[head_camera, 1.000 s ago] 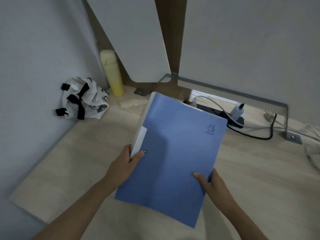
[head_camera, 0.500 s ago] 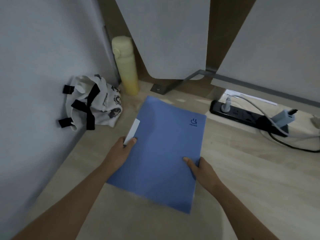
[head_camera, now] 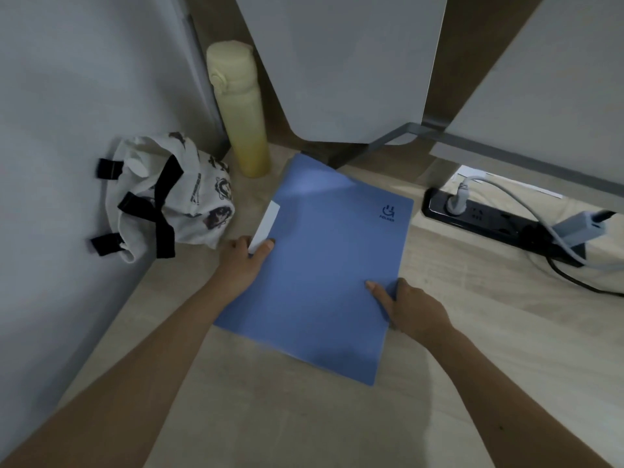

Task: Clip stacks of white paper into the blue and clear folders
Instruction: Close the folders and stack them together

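Wooden desk (head_camera: 506,366) lying under a closed blue folder (head_camera: 324,265), left hand (head_camera: 244,261) gripping its left edge beside a white tab (head_camera: 265,226), right hand (head_camera: 410,307) clasping its right edge, bottle (head_camera: 239,109) standing beyond.

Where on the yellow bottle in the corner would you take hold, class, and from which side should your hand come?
Grip the yellow bottle around its straight middle, coming from the front right. It stands upright with the wall close behind and the printed bag to its left, so only that side looks open. The blue folder lies near its base, so probably approach above it.
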`<state>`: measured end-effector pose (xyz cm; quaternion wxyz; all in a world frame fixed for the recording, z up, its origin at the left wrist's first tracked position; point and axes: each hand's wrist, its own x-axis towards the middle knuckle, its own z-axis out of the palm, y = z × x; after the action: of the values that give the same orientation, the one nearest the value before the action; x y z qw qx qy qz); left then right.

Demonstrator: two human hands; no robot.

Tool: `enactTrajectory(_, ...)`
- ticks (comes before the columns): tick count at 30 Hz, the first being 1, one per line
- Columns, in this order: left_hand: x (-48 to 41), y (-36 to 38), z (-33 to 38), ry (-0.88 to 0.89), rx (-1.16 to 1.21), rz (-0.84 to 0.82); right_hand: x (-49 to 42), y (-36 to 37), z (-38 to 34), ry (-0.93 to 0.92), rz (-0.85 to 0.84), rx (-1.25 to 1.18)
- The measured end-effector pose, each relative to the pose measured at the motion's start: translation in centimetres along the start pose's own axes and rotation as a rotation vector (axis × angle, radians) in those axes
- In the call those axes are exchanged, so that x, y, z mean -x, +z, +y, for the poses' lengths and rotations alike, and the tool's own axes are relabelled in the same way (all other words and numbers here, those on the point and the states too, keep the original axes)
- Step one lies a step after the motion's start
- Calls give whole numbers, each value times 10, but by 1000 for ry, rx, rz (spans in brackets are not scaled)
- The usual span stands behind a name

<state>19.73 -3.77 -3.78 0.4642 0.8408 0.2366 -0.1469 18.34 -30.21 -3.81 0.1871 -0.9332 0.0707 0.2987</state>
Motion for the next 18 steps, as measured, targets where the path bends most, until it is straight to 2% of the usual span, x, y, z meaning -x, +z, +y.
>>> enactTrajectory(2, -1, -2, -1, 37, -164, 91, 5, 1, 0, 34, 64, -102)
enactTrajectory(4, 5, -8, 0, 155, -129, 141, 18, 0, -1, 54, 150, -307)
enactTrajectory(6, 17, -16, -4, 258, -6, 36, 39, 2, -2, -18, 157, -425)
enactTrajectory(7, 24, -20, -7, 285, -18, -43, 52, 5, -2, -86, 122, -435)
enactTrajectory(9, 41, -25, -15, 283, -195, -173, 76, 19, -3, -207, 16, -354)
enactTrajectory(12, 60, -28, -23, 264, -560, -268, 88, 50, 1, -270, -52, -129)
enactTrajectory(15, 64, -24, -36, 365, -818, -268, 88, 69, 4, -253, -11, 6)
enactTrajectory(18, 57, -20, -43, 419, -896, -188, 86, 74, 6, -286, 108, 29)
